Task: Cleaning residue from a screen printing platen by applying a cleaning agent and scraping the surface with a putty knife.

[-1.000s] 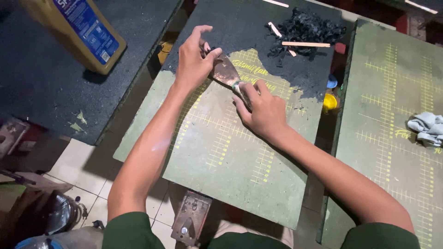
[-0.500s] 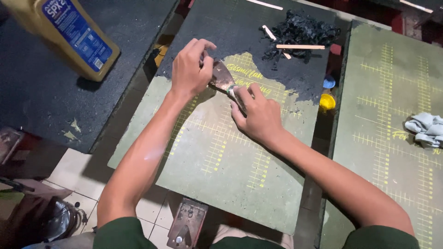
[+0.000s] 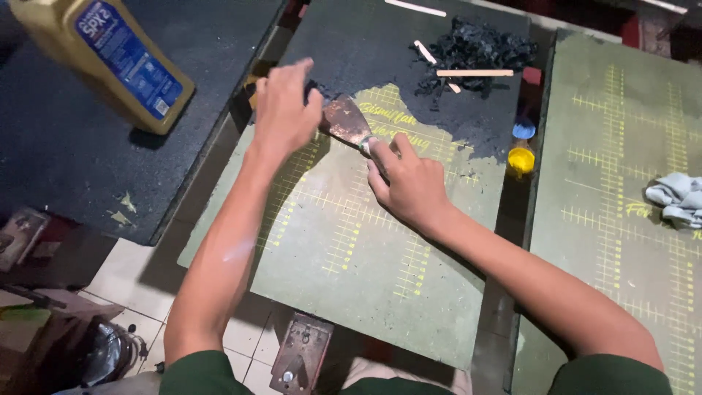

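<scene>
**Scraper on green board**

On the green board [image 3: 351,256], the right hand [image 3: 409,183] closed its fingers around the scraper [image 3: 347,121] handle; the left hand [image 3: 285,110] curled onto the blade edge. Beyond: small yellow pot [image 3: 521,159], blue cap [image 3: 523,130], black scrapings pile [image 3: 475,51], yellow bottle [image 3: 102,62], contents unseen.

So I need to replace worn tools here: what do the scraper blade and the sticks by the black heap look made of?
The scraper blade looks like thin metal, dull and brown-stained, possibly rust or dried residue; its flat, slightly glinting face suggests steel. The sticks look like pale unfinished wood, flat and matt, though light plastic cannot be ruled out.
</scene>
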